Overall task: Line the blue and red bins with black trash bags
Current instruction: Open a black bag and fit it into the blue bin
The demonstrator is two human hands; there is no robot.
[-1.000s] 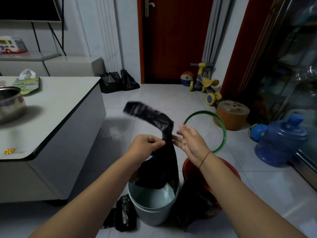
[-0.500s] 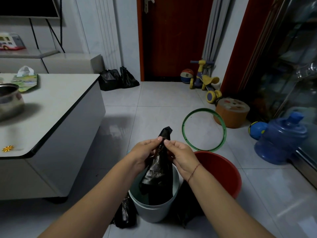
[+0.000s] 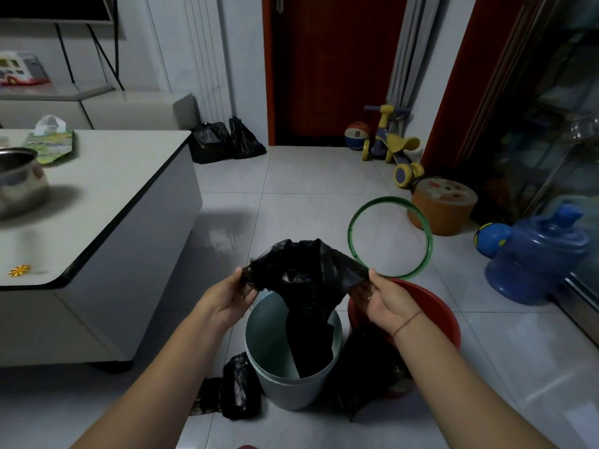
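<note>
A pale blue bin [image 3: 262, 338] stands on the tiled floor right below my hands. A black trash bag [image 3: 304, 277] is stretched open between both hands, and its lower end hangs down inside the blue bin. My left hand [image 3: 228, 301] pinches the bag's left edge. My right hand [image 3: 379, 298] pinches the right edge. A red bin [image 3: 434, 314] stands just right of the blue one, partly hidden by my right forearm. More crumpled black bags [image 3: 238, 385] lie on the floor at the blue bin's left foot.
A white table [image 3: 107, 196] with a metal pot [image 3: 19, 179] fills the left side. A green ring [image 3: 390, 236], an orange stool [image 3: 442, 205], a blue water jug [image 3: 534, 257], a ball and a toy trike sit to the right. Two black bags [image 3: 227, 142] lean by the red door.
My hands were together at the bag's top half a second ago. They have moved apart and pulled the bag's mouth wide open above the blue bin.
</note>
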